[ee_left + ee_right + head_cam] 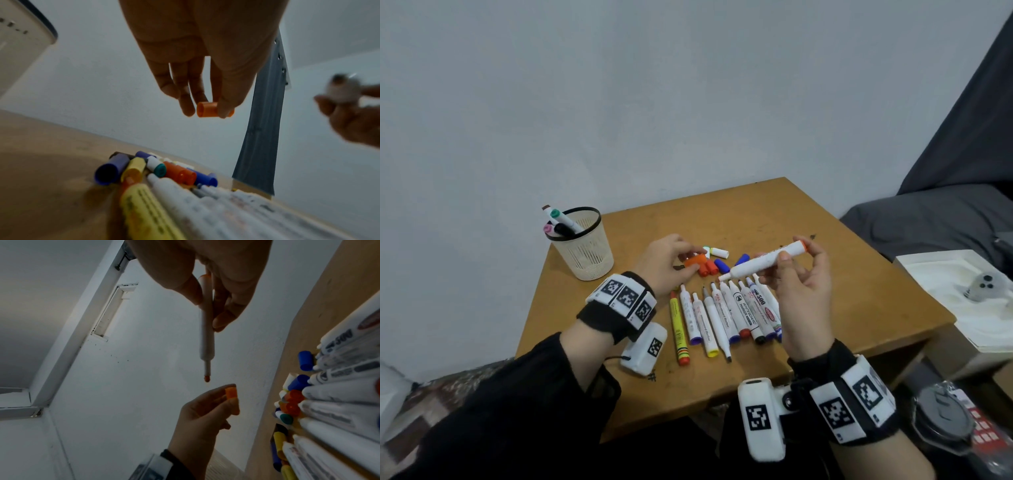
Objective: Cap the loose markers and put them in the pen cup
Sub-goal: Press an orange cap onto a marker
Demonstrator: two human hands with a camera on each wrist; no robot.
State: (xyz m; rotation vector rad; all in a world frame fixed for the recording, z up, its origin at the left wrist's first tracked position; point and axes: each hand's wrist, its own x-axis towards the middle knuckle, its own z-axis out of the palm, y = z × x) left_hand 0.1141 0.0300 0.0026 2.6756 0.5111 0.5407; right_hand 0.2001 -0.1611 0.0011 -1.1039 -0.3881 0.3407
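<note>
Marker point(765, 263) uncapped, tip aimed left at orange cap point(695, 261).
Right hand point(803, 291) grips the barrel; left hand point(666, 263) pinches the cap, just apart, nearly in line.

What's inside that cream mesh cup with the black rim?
The cream mesh pen cup holds capped markers leaning out: green, pink, black and brown caps show. Their lower ends are hidden behind the mesh wall.
</note>
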